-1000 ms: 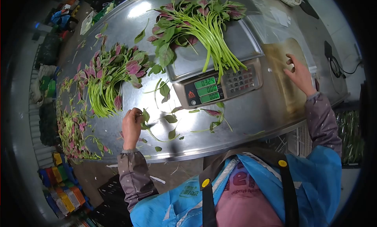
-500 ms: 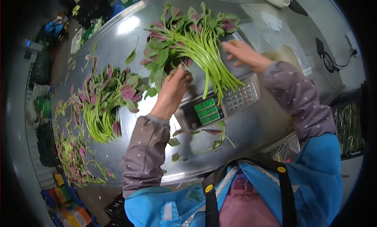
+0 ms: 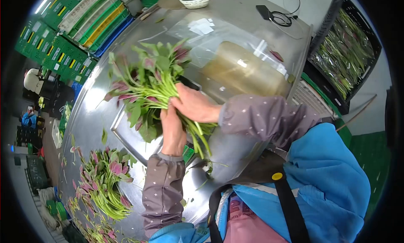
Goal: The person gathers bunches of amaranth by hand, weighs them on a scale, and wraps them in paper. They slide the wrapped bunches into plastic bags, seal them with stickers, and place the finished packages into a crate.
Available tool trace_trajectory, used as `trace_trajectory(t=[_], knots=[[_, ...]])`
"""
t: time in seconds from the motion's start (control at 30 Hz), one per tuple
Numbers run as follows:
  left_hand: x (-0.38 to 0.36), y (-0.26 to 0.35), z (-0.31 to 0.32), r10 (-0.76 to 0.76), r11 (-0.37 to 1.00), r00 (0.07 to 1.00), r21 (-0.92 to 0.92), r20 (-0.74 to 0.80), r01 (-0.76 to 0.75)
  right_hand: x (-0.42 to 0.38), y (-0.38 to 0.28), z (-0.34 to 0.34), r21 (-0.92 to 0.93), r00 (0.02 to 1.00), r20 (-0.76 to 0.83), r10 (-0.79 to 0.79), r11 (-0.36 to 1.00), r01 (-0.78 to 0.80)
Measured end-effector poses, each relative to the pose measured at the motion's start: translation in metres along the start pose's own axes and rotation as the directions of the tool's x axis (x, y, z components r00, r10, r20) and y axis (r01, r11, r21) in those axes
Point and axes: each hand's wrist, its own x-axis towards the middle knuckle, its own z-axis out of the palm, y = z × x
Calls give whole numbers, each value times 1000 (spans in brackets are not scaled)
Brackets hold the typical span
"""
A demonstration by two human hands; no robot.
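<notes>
A leafy bunch of green and purple greens [image 3: 155, 74] is held above the metal scale [image 3: 120, 131], stems pointing down and right. My left hand [image 3: 172, 131] grips the stems from below. Wrapped over the stems from the right is my right hand [image 3: 195, 103], its fingers meeting the left ones. The bunch and my hands hide most of the scale; a bit of its green display [image 3: 188, 154] shows beneath. A second bunch [image 3: 107, 180] lies on the table to the left.
Clear plastic bags [image 3: 240, 43] and a brownish packet pile [image 3: 244, 70] lie beyond my right arm. A white basket [image 3: 195, 1], a black cable [image 3: 283, 18] and a black crate of bagged greens [image 3: 345, 49] stand farther off. Loose leaves [image 3: 94, 226] litter the lower left.
Both hands have closed round the stems and lifted the bunch off the scale. The view has turned to the right, bringing the bags and the crate more into sight.
</notes>
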Motion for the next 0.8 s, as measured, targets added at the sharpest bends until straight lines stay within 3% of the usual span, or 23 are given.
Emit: trace_trajectory(t=[0.07, 0.1, 0.2, 0.27, 0.33, 0.4, 0.47, 0.5, 0.53, 0.6, 0.73, 0.8], knots=[[-9, -3, 34, 20, 999, 995, -35, 94, -17, -4, 12, -31, -72, 1000, -20, 17, 997, -18], [-6, -2, 49, -4, 999, 992, -31, 123, 8, -3, 14, -51, -66, 997, -51, -61, 996, 58], [-7, 9, 112, 206, 979, 959, -45, 196, -201, 10, 11, -119, -69, 906, -213, -366, 931, 359], [5, 2, 149, 374, 925, 886, -33, 273, -380, 16, 14, -163, -101, 867, -228, -442, 897, 431], [21, -18, 181, 470, 865, 836, 40, 284, -500, 20, 37, -191, -71, 884, -195, -424, 906, 418], [35, -59, 196, 315, 933, 910, 86, 271, -349, 19, 85, -203, -145, 845, -207, -493, 870, 472], [50, -140, 197, 288, 949, 949, 97, 128, -301, 5, 167, -186, -99, 904, -82, -419, 906, 411], [49, -179, 195, 40, 998, 998, -53, 45, -38, -9, 229, -166, -96, 964, 109, -244, 962, 255], [45, -213, 188, -218, 950, 976, -230, 3, 212, -24, 271, -153, -131, 953, 299, -56, 986, 99], [43, -256, 168, -212, 973, 977, -102, -31, 208, -47, 274, -153, -99, 921, 372, 114, 992, -82], [33, -237, 169, -249, 967, 965, -80, -88, 242, -27, 249, -180, -230, 862, 483, 152, 972, -43], [11, -228, 167, -43, 976, 988, 207, -151, 74, -16, 224, -213, -474, 852, 495, 173, 875, 98]])
